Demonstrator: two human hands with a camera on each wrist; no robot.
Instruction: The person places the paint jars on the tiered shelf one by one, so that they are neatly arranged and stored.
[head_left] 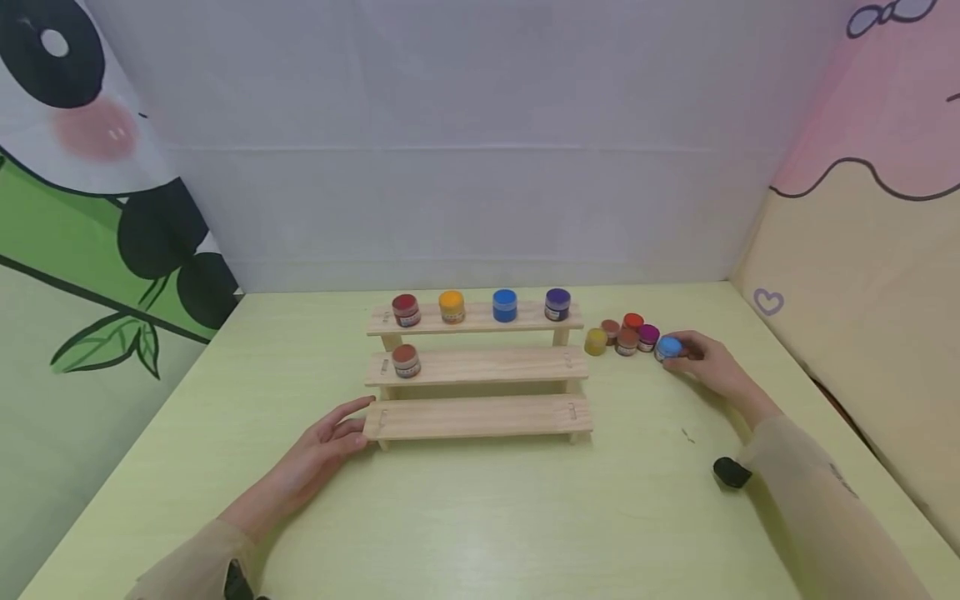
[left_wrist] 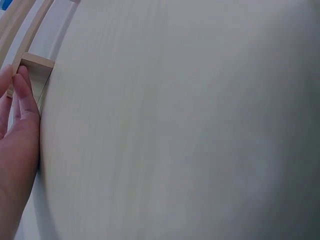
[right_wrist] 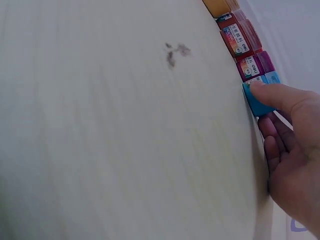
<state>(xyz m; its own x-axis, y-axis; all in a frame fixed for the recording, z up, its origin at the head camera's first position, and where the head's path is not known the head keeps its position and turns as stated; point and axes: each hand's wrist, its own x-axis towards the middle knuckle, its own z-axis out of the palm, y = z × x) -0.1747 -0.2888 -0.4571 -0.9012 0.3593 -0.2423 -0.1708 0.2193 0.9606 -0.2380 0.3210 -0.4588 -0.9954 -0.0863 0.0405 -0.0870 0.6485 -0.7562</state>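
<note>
A three-tier wooden display rack (head_left: 480,419) stands on the table. My left hand (head_left: 318,454) holds the left end of its lowest board, thumb at the front and fingers behind; the rack's end (left_wrist: 37,61) also shows in the left wrist view. At the right, my right hand (head_left: 708,364) pinches a light blue paint jar (head_left: 667,347) between thumb and fingers. In the right wrist view, this blue jar (right_wrist: 257,102) touches the table beside a magenta paint jar (right_wrist: 252,67). A brownish-red paint jar (head_left: 406,361) sits at the middle board's left end.
On the top board stand dark red (head_left: 406,310), yellow (head_left: 452,307), blue (head_left: 505,306) and purple (head_left: 557,304) jars. Several more jars, including a yellow one (head_left: 596,342) and a red one (head_left: 633,322), cluster right of the rack. A white curtain (head_left: 480,200) hangs behind.
</note>
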